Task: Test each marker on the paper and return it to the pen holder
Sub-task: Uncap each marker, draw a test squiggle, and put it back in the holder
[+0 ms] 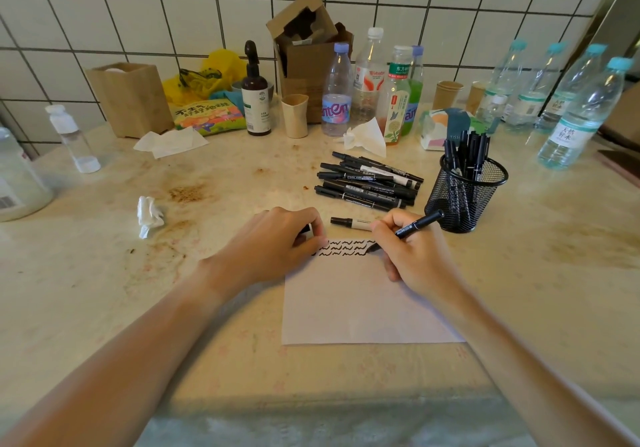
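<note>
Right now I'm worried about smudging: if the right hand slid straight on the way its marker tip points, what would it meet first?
The right hand points its marker leftward along the paper; it would first cross the fresh squiggles, then probably reach the left hand.

Both bare forearms reach forward. The left hand (277, 238) lies knuckles up, fingers curled, something small and dark pinched at its fingertips. The right hand (412, 249) grips a marker (414, 230), tip just beyond its fingertips.
</note>
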